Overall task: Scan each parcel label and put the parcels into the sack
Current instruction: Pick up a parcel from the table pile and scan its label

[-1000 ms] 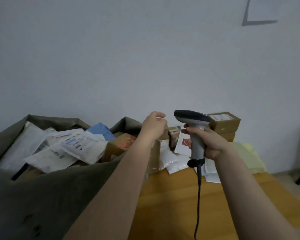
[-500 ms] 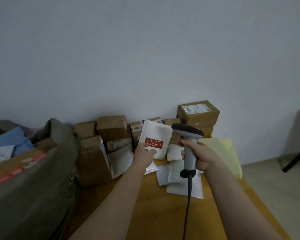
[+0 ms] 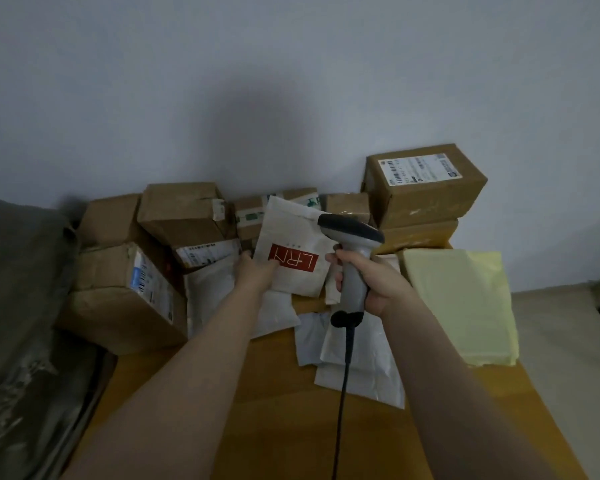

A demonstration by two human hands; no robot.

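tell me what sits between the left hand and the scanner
In the head view, the white mailer with the red patch, held by the left hand, fills the stretch up to the scanner in the right hand.

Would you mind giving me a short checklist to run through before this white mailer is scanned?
1. Left hand grips white mailer: ok.
2. Right hand grips scanner: ok.
3. Barcode label facing scanner: cannot tell; only the red logo side shows.
4. Scanner cable hangs free over the table: ok.
5. Opening of the sack ready at left: cannot tell; only its side is in view.
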